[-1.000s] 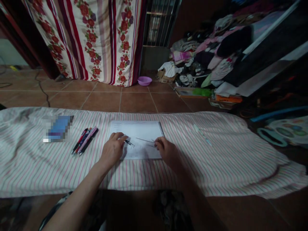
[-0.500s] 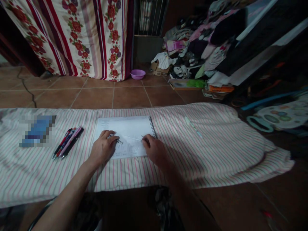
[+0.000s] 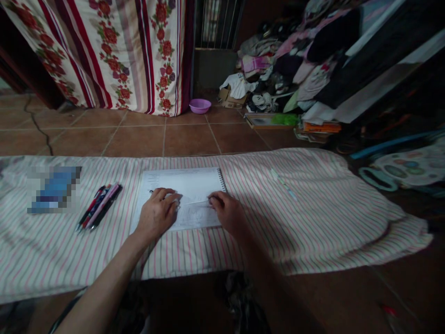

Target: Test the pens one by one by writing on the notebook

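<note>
A spiral notebook (image 3: pixel 187 181) lies on the striped cloth, its coil along the right edge. Over its left half, my left hand (image 3: pixel 160 211) is closed on a slim pen-like piece (image 3: pixel 151 191), whose dark end shows behind the knuckles. My right hand (image 3: pixel 227 211), above the notebook's right side, pinches one end of a thin white stick (image 3: pixel 195 202). The stick lies nearly level between both hands and reaches close to the left fingertips; whether they touch it I cannot tell. It looks like a pen refill, but its kind is unclear.
Several pens (image 3: pixel 100 208) lie together left of the notebook. Farther left is a blurred-out blue object (image 3: pixel 55 188). A pale green pen-like stick (image 3: pixel 284 184) lies to the right. Beyond the striped cloth (image 3: pixel 323 208), a purple basin (image 3: pixel 200 106) stands on the tiled floor.
The dark piece that stuck out right of my left fingers no longer shows there; a dark end now shows behind that hand. Both hands have shifted slightly right in view.
</note>
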Demonstrator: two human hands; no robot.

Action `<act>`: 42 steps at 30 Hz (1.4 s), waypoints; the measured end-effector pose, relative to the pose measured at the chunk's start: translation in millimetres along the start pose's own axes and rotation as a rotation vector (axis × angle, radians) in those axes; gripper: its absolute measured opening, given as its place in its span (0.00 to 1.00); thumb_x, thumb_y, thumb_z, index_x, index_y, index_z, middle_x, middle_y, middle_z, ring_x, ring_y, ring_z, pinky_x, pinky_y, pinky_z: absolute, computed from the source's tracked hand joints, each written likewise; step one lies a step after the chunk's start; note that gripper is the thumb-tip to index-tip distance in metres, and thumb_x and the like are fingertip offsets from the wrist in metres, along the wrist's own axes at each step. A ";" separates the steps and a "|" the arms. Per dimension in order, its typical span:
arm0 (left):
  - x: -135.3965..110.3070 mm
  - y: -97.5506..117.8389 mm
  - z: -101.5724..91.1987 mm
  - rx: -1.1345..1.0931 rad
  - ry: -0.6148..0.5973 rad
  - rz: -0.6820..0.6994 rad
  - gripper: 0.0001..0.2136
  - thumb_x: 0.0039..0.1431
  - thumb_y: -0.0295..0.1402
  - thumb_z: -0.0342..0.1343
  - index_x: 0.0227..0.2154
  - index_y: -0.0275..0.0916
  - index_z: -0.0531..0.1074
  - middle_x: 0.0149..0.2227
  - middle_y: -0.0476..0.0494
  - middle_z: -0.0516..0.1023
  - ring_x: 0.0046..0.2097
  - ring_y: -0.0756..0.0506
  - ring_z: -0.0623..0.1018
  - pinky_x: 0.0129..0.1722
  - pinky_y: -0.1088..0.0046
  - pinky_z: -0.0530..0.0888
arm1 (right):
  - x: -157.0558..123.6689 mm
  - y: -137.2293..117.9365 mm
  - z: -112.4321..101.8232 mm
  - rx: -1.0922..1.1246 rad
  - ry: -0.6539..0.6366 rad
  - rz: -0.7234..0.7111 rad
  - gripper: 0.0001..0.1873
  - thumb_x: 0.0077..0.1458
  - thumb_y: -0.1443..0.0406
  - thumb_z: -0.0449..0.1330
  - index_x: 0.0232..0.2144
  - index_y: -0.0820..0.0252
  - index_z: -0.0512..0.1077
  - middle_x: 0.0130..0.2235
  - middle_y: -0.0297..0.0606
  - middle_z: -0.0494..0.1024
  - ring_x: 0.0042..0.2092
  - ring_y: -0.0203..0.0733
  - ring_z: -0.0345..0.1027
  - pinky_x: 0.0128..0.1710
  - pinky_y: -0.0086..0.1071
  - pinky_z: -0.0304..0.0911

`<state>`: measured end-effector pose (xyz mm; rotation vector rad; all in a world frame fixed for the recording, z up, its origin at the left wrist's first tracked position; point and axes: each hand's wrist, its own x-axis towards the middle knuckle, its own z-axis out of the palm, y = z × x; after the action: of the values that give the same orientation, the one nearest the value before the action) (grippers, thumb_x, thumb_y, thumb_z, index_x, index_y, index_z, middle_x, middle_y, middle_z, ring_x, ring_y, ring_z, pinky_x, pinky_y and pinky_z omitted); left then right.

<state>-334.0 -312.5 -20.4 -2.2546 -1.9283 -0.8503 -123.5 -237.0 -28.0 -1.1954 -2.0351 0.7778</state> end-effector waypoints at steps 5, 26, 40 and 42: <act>2.8 4.3 2.8 -0.105 0.024 0.127 0.11 0.59 0.29 0.49 0.42 0.37 0.73 0.40 0.42 0.76 0.45 0.42 0.70 0.45 0.60 0.69 | 1.1 0.2 2.1 0.247 0.026 0.121 0.08 0.54 0.63 0.51 0.32 0.58 0.70 0.27 0.36 0.76 0.29 0.38 0.72 0.30 0.30 0.66; 3.0 35.3 13.5 -0.205 0.011 0.006 0.13 0.62 0.33 0.44 0.36 0.37 0.74 0.30 0.44 0.78 0.34 0.45 0.73 0.36 0.66 0.69 | 2.0 -19.9 -6.1 0.940 0.008 0.423 0.13 0.40 0.58 0.66 0.28 0.58 0.74 0.24 0.29 0.71 0.27 0.30 0.64 0.28 0.25 0.62; -2.8 2.2 -4.0 -0.087 0.043 -0.022 0.12 0.57 0.24 0.46 0.39 0.37 0.74 0.36 0.41 0.77 0.42 0.42 0.72 0.41 0.63 0.73 | 2.6 -22.6 10.2 0.834 0.136 0.421 0.16 0.43 0.53 0.63 0.27 0.60 0.71 0.29 0.34 0.75 0.29 0.33 0.68 0.25 0.25 0.62; -5.6 -5.9 -6.4 -0.028 0.046 0.000 0.14 0.55 0.22 0.46 0.39 0.38 0.74 0.38 0.40 0.77 0.46 0.41 0.70 0.44 0.60 0.72 | 3.1 -21.5 12.2 0.871 0.157 0.435 0.17 0.44 0.53 0.62 0.29 0.60 0.70 0.33 0.36 0.77 0.29 0.34 0.70 0.25 0.25 0.63</act>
<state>-342.2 -318.6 -19.2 -2.2298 -1.9095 -0.9267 -145.1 -245.1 -18.6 -1.1033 -1.0770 1.5146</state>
